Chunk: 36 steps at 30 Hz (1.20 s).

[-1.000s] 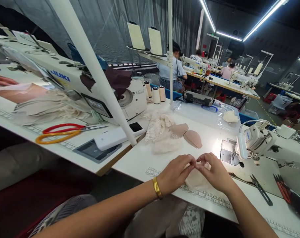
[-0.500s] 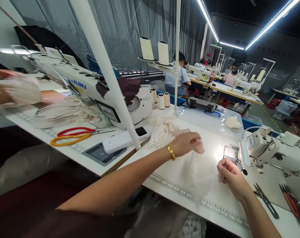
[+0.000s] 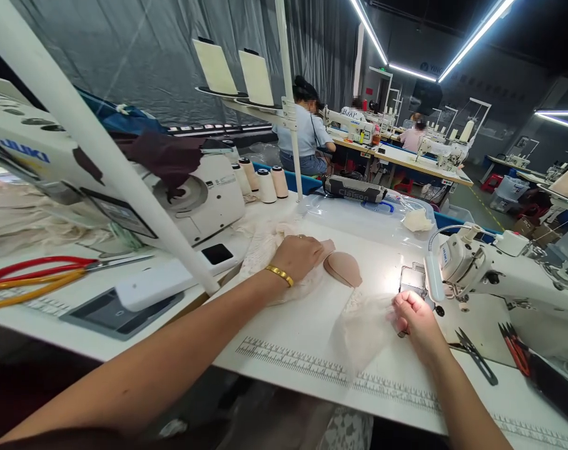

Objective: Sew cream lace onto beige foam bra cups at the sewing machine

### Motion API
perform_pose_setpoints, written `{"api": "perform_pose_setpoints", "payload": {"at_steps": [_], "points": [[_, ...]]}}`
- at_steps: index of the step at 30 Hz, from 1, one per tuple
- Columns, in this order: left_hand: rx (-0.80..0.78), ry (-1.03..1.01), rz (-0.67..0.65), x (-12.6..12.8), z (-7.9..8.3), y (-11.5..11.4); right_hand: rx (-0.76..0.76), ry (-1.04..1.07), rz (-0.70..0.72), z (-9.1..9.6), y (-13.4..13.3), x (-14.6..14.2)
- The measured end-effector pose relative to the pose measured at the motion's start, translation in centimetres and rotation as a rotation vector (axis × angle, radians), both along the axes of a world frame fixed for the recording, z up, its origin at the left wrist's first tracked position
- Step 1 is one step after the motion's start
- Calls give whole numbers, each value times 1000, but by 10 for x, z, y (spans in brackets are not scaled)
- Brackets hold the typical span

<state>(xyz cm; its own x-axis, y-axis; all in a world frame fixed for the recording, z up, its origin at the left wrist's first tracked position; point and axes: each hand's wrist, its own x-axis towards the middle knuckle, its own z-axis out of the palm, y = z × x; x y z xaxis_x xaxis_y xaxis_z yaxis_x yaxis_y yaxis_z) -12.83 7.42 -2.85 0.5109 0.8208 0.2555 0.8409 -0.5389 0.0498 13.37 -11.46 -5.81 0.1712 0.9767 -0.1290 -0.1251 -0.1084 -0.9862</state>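
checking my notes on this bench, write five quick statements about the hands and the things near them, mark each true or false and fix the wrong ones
1. The right hand holds sheer fabric. True.
2. The gold bracelet is on the right wrist. False: it is on the left wrist.
3. A rounded brown piece lies between the two hands. True.
4. The red-and-yellow scissors are in the left hand. False: they lie on the table at the left.
5. The black snips lie to the right of the right hand. True.
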Motion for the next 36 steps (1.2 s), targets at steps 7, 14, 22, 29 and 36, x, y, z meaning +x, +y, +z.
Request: {"api": "perform_pose_setpoints", "payload": {"at_steps": [7,14,22,29,36], "points": [[-32,20,-36,1,8,-8,-11,-20,4,-4,-1,2],[-51,-132,5,5,20,-13,3,-23,10,-4,-3,3],[-672,-645,-380,25,67,-65,29,6,21,1,-3,1],[-821,-473,-489,64,54,-97,123,-112,36,23,-17,-13],[-1063,-201,-961,78,65,-75,135,-339,135,44,-42,-16]]}}
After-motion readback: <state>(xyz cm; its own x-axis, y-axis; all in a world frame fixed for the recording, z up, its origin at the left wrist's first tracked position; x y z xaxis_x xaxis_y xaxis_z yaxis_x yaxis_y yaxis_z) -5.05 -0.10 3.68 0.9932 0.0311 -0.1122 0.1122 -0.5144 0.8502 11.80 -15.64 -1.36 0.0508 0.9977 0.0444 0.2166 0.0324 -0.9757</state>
